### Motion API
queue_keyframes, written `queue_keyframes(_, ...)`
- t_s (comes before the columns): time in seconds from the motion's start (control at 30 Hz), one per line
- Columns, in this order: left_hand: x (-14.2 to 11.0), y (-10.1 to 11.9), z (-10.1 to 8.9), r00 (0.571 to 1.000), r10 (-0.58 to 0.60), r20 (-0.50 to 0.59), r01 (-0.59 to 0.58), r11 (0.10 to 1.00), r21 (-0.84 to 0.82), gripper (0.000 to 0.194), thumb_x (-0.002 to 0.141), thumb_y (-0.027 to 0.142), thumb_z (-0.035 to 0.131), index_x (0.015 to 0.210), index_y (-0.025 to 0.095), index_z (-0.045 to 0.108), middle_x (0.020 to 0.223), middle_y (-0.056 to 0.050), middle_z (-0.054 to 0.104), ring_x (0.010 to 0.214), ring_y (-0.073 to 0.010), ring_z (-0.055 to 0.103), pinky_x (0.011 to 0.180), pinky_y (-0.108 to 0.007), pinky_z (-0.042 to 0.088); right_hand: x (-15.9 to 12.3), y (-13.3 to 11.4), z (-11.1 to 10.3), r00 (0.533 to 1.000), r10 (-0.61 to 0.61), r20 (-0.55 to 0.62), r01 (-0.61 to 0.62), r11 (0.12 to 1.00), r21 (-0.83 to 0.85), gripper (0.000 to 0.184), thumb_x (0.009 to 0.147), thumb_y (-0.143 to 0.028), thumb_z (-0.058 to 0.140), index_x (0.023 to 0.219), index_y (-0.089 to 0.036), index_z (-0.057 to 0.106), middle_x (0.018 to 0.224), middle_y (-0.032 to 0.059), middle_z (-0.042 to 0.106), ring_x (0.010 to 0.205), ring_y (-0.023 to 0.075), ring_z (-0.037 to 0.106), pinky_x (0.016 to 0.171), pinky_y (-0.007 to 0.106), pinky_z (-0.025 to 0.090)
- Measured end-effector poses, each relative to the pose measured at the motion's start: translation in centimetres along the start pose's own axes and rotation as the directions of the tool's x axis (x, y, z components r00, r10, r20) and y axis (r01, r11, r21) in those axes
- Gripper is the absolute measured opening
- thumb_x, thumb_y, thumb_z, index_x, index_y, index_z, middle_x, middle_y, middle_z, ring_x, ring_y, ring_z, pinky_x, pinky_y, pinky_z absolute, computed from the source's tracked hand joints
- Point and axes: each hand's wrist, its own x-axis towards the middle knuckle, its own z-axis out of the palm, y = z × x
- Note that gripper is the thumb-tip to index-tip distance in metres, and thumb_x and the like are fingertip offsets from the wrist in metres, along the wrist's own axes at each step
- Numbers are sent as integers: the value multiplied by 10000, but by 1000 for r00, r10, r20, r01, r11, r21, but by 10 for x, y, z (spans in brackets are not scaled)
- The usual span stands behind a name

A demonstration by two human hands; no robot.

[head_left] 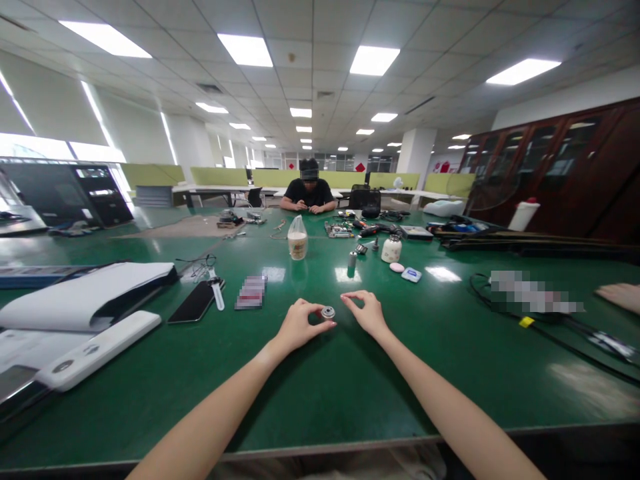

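My left hand (303, 325) grips a small round metal part (328, 312) between thumb and fingers, just above the green table (320, 393). The part has a ringed top with a dark centre. Right beside it, my right hand (367, 312) has thumb and forefinger brought together in a pinch. Whatever lies between those fingertips, if anything, is too small to make out. Beyond my hands stands a small metal cylinder (353, 260). A white patterned jar (391, 249), a pink disc (397, 267) and a small blue-and-white case (411, 275) are to its right.
A bagged cup (297, 245) stands farther back. At left lie a phone (193, 303), a watch (217, 293), glasses (203, 263) and papers (85, 293). Black cables (545, 327) and another person's hand (620, 293) are at right. Someone in black (309, 193) sits opposite.
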Motion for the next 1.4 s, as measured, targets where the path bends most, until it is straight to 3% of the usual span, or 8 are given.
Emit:
queue_keyframes(0.1,0,0,0,1000,-3,7,3,1000,2,385,737,548,655,994,267,708,872,-8,717,836,-201,547,770,-318,433,-7,-22,8,995,-90,45,79,973,216,227,836,-412,596,902,-239,727,910,31,711,837,175,626,822,326,472)
queue_keyframes(0.2,-1,0,0,1000,-7,3,7,1000,4,351,742,521,661,971,260,712,867,-6,717,838,-200,551,769,-312,428,-12,-35,14,989,-119,91,87,951,298,203,834,-369,606,911,-220,720,895,30,714,815,163,645,793,291,487)
queue_keyframes(0.37,-1,0,1,1000,-10,10,10,1000,-22,320,758,495,653,971,264,712,878,-2,718,854,-198,564,776,-306,430,-18,-38,16,979,-190,68,163,945,285,147,840,-304,604,891,-222,714,874,29,701,828,163,640,791,287,484)
queue_keyframes(0.57,-1,0,3,1000,3,-10,-3,1000,-13,268,763,451,652,912,235,709,855,-9,712,828,-194,566,772,-310,433,-26,-40,21,981,-194,2,186,943,275,177,880,-312,557,922,-222,704,915,38,678,827,153,624,775,273,483)
queue_keyframes(0.87,-2,-3,7,999,17,-38,-18,1000,-5,260,766,424,649,922,221,693,845,-25,697,833,-198,566,772,-319,447,-28,-40,20,976,-218,21,205,943,263,239,911,-334,511,1012,-258,714,921,39,661,873,158,618,798,273,479)
queue_keyframes(1.07,-1,-4,7,988,91,-126,-83,994,68,351,746,478,663,980,218,692,945,-64,656,966,-236,526,873,-377,440,-30,-40,20,976,-214,25,203,952,229,263,919,-357,492,1043,-276,709,915,35,651,861,158,615,790,268,478)
queue_keyframes(1.2,0,0,2,981,105,-163,-89,990,106,431,712,506,690,1063,256,670,1038,-67,613,1037,-250,495,923,-405,428,-28,-40,21,976,-219,21,208,951,227,277,924,-365,478,953,-254,731,894,40,652,846,159,615,788,268,476)
queue_keyframes(1.4,2,6,-4,960,86,-267,-61,993,103,319,782,474,642,1034,286,695,1040,-50,606,1046,-227,497,949,-393,413,-18,-36,18,988,-149,-51,157,920,358,348,940,-392,426,969,-217,726,889,56,678,834,171,627,793,291,485)
